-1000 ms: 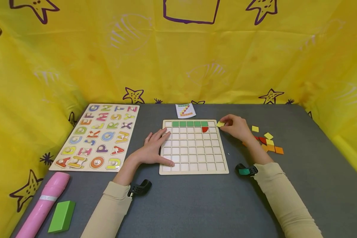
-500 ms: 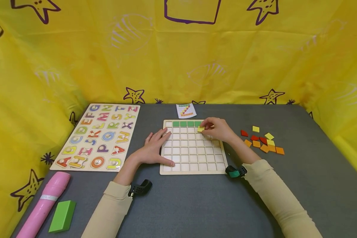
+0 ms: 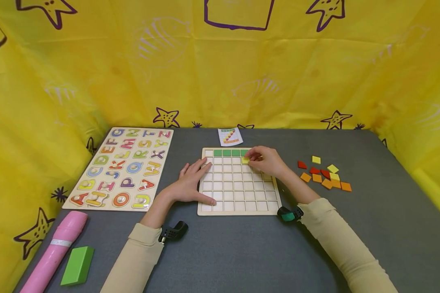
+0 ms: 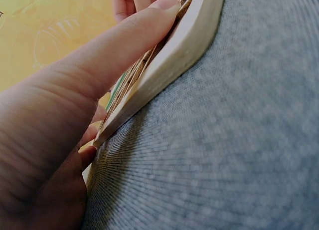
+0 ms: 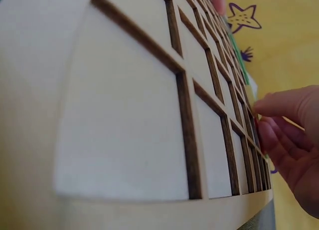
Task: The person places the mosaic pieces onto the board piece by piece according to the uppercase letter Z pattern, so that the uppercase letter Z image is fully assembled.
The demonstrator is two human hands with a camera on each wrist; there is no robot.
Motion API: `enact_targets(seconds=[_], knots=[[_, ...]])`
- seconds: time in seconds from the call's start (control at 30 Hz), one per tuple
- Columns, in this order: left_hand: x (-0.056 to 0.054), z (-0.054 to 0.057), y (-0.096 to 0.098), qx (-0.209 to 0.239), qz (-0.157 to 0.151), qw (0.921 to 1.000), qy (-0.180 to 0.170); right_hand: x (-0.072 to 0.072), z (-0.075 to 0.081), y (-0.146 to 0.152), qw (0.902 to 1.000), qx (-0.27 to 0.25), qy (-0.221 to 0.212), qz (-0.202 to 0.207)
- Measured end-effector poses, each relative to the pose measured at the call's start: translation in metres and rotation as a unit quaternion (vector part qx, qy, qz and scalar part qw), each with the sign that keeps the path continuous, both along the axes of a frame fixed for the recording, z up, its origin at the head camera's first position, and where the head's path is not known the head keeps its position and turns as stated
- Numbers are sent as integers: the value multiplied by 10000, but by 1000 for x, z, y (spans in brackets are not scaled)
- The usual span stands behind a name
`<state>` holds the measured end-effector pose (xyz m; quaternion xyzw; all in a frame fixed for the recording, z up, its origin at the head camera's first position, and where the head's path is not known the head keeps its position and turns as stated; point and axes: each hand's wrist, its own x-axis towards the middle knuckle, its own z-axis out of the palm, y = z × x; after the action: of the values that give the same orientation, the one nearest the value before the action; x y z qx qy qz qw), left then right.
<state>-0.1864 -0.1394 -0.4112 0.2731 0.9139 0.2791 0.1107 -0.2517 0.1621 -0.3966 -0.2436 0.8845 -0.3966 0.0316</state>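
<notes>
A wooden grid board [image 3: 238, 213] lies on the table, with a row of green square tiles [image 3: 226, 153] in its top row. My left hand [image 3: 186, 185] rests spread on the board's left edge; in the left wrist view its thumb [image 4: 124, 38] lies over the rim. With thumb and fingers, my right hand [image 3: 267, 160] pinches a yellow square tile [image 3: 245, 160] at a second-row cell, just below the green tiles. A sliver of a red piece [image 5: 257, 126] shows by the right fingertips in the right wrist view; the hand hides it in the head view.
Loose yellow, red and orange tiles [image 3: 316, 178] lie right of the board. Behind it is a small pattern card [image 3: 230, 137]. An alphabet peg puzzle [image 3: 122, 171] lies at left, with a pink microphone-shaped object [image 3: 58, 248] and a green block [image 3: 78, 265] nearer the front.
My right hand has carried the yellow tile leftward from beside the board's top right corner to the second row, covering the red piece there. The left hand has stayed put.
</notes>
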Motion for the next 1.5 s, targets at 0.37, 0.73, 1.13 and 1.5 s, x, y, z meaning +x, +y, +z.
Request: enact_targets(seconds=[0.37,0.73,1.13,1.5], knots=[[0,-1,1,41,-10,10000,57,3,1,8,9991,5,-263,-321],[-1,-3,-1,-16,27,10000,34,10,1,64,9939,348,-170,-1033],[1,-1,-3,-15,51,10000,45,28,9,119,9847,1285,99,-1170],[-1,-3,-2,17,1,10000,77,29,9,115,9867,1277,193,-989]])
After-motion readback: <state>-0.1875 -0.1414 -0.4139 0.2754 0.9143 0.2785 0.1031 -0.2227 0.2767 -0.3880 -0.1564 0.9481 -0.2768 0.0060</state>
